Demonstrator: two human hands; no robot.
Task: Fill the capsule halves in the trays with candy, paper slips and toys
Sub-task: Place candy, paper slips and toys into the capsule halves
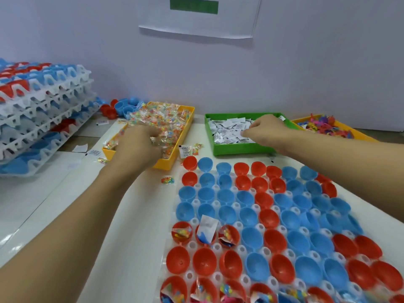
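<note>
Head view: my left hand (pixel 140 143) curls into the candy packets (pixel 166 123) in the yellow bin (pixel 168 165); my right hand (pixel 266 130) pinches paper slips (pixel 229 130) in the green bin (pixel 236 148). Capsule halves (pixel 273 215) sit nearer me.

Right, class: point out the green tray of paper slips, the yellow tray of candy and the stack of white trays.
green tray (pixel 236 149), head view, on its bare front wall.
yellow tray (pixel 187 125), head view, on its right side wall.
stack of white trays (pixel 43 119), head view, on the white edges facing the camera.
</note>
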